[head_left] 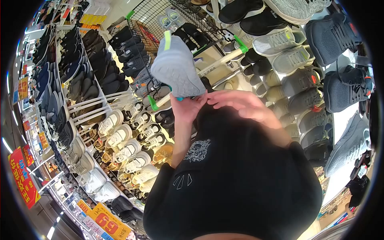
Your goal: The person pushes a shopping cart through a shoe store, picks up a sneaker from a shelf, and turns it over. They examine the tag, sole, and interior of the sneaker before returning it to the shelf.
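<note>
My left hand (187,107) is closed around the lower end of a light grey sneaker (172,60). The sneaker stands on end, its pale sole turned partly toward me and a yellow-green strip at its top. A bit of teal shows between it and my fingers. My right hand (242,105) is held just to the right, palm down with fingers stretched out, the tips close to the left fingertips and the sneaker's lower end. Behind the sneaker stands a wire shopping cart (138,30) with green corners and a handle bar (220,62).
Inside the cart is a pair of light grey shoes (171,17). Racks of dark shoes (104,60) and white sneakers (130,154) line the left. More sneakers (280,42) fill shelves on the right. Price signs (106,222) hang at lower left.
</note>
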`<state>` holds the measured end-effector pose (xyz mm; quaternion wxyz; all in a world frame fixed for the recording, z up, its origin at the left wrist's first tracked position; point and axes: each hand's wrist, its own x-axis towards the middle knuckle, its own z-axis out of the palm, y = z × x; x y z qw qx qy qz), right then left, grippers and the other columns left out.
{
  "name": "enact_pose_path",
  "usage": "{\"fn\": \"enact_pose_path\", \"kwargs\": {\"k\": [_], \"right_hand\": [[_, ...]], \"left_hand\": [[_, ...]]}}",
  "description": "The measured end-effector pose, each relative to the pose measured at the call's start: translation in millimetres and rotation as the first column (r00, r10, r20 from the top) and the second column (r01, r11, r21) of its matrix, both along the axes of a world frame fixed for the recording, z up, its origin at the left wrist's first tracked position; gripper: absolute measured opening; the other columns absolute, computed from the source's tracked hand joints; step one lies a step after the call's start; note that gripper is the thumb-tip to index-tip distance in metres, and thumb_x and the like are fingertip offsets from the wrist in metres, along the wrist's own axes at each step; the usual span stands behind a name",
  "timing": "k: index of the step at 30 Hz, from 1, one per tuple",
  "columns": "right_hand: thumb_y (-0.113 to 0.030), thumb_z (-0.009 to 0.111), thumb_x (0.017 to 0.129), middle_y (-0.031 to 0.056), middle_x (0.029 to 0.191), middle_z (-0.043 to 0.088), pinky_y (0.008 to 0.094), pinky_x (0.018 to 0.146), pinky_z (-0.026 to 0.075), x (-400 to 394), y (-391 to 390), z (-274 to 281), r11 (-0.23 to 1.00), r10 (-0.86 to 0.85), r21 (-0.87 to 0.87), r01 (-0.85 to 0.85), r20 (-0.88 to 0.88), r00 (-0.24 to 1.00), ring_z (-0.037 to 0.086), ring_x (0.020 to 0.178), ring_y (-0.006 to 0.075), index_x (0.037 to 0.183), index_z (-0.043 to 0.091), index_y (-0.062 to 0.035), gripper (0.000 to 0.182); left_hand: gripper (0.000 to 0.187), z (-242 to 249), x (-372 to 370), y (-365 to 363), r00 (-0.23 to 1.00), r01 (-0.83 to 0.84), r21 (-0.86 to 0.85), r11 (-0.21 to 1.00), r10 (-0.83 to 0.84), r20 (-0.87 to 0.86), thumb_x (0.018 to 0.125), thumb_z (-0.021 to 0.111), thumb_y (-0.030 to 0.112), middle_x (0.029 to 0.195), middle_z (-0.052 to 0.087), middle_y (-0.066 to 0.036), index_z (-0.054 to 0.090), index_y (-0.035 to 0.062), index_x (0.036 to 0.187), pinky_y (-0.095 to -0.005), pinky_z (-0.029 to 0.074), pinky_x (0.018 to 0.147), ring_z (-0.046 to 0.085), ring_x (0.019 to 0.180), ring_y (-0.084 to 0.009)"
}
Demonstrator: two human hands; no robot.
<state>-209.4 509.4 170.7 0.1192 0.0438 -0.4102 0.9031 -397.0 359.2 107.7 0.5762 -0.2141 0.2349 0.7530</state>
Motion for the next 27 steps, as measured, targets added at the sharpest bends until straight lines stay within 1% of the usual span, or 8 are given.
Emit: {"fn": "enact_pose_path", "kwargs": {"k": [2, 6, 8, 11, 18, 20, 24, 27], "right_hand": [[-0.026, 0.059, 0.087, 0.0207, 0.141, 0.043, 0.0427, 0.106, 0.034, 1.1, 1.2, -0.3, 1.0, -0.006, -0.015, 0.006, 0.014, 1.0, 0.042, 0.131, 0.031, 0.135, 0.044, 0.0047, 0.059], [-0.026, 0.059, 0.088, 0.0195, 0.139, 0.045, 0.0424, 0.105, 0.036, -1.6, 0.4, -10.2, 0.999, -0.037, -0.022, 0.038, 0.035, 0.999, 0.045, 0.129, 0.0307, 0.134, 0.044, 0.0053, 0.058], [-0.026, 0.059, 0.088, 0.019, 0.138, 0.046, 0.0423, 0.104, 0.036, -4.1, -0.7, -12.5, 0.999, -0.04, -0.027, 0.042, 0.039, 0.998, 0.046, 0.128, 0.0304, 0.134, 0.044, 0.0053, 0.057], [-0.026, 0.06, 0.088, 0.0183, 0.137, 0.048, 0.0419, 0.103, 0.038, -5.7, -2.9, -15.5, 0.999, -0.037, -0.029, 0.038, 0.047, 0.998, 0.048, 0.125, 0.0295, 0.133, 0.045, 0.0052, 0.056], [-0.029, 0.058, 0.091, 0.0173, 0.134, 0.05, 0.0408, 0.101, 0.04, -3.7, 1.1, -20.8, 0.999, -0.038, -0.008, 0.038, 0.062, 0.997, 0.051, 0.121, 0.028, 0.131, 0.046, 0.0047, 0.054], [-0.031, 0.056, 0.092, 0.0173, 0.133, 0.051, 0.0405, 0.1, 0.04, -0.9, 2.0, -25.8, 0.999, -0.043, 0.008, 0.042, 0.074, 0.996, 0.051, 0.12, 0.0278, 0.131, 0.047, 0.0045, 0.054], [-0.039, 0.053, 0.094, 0.0183, 0.132, 0.051, 0.0407, 0.098, 0.042, 2.9, 1.4, -32.8, 0.982, -0.023, -0.184, 0.031, 0.046, 0.999, 0.052, 0.119, 0.0284, 0.131, 0.045, 0.0042, 0.058], [-0.041, 0.051, 0.095, 0.0193, 0.132, 0.051, 0.0425, 0.098, 0.043, 2.6, 1.5, -37.0, 0.97, 0.015, -0.244, -0.013, 0.007, 1.0, 0.052, 0.119, 0.0298, 0.134, 0.042, 0.0034, 0.06]], "left_hand": [[0.064, 10.9, 4.1, 3.8, 0.998, -0.041, -0.208, 0.977, 0.049, 0.035, 0.093, 0.038, 0.055, 0.14, 0.036, -0.017, 0.037, 0.0083, 0.137, -0.0557, 0.036, 0.105, 0.036, 0.128, -0.0357], [0.062, -4.1, 12.6, -3.9, 0.975, -0.064, -0.149, 0.987, 0.094, 0.201, 0.095, 0.031, 0.054, 0.145, 0.033, -0.014, 0.036, 0.0105, 0.14, -0.0549, 0.034, 0.106, 0.033, 0.132, -0.0343], [0.055, 0.2, 20.9, 1.7, 0.991, -0.012, -0.259, 0.966, 0.046, 0.126, 0.098, 0.027, 0.046, 0.137, 0.042, -0.014, 0.04, 0.0095, 0.137, -0.0504, 0.037, 0.101, 0.043, 0.121, -0.031], [0.057, -4.6, 24.5, 2.9, 0.992, -0.009, -0.258, 0.966, 0.042, 0.123, 0.098, 0.021, 0.046, 0.139, 0.041, -0.014, 0.038, 0.0101, 0.139, -0.0504, 0.035, 0.102, 0.042, 0.123, -0.0308], [0.056, 10.0, 27.0, 10.0, 1.0, -0.023, -0.28, 0.96, 0.021, -0.01, 0.098, 0.024, 0.045, 0.141, 0.039, -0.014, 0.038, 0.0099, 0.139, -0.0512, 0.035, 0.102, 0.04, 0.126, -0.0313], [0.057, 8.4, 21.8, 9.3, 0.995, -0.1, -0.26, 0.96, 0.09, -0.049, 0.093, 0.035, 0.049, 0.144, 0.036, -0.012, 0.04, 0.0125, 0.137, -0.0549, 0.03, 0.108, 0.036, 0.131, -0.0316], [0.058, 30.4, 9.1, 14.7, 0.972, -0.161, -0.181, 0.97, 0.124, -0.201, 0.09, 0.042, 0.048, 0.142, 0.039, -0.011, 0.042, 0.0119, 0.136, -0.0541, 0.029, 0.11, 0.037, 0.13, -0.0318], [0.056, 44.6, -0.9, 24.0, 0.891, -0.26, 0.042, 0.965, 0.256, -0.376, 0.09, 0.042, 0.048, 0.135, 0.048, -0.01, 0.047, 0.0106, 0.132, -0.0488, 0.029, 0.11, 0.041, 0.128, -0.0283]]}}
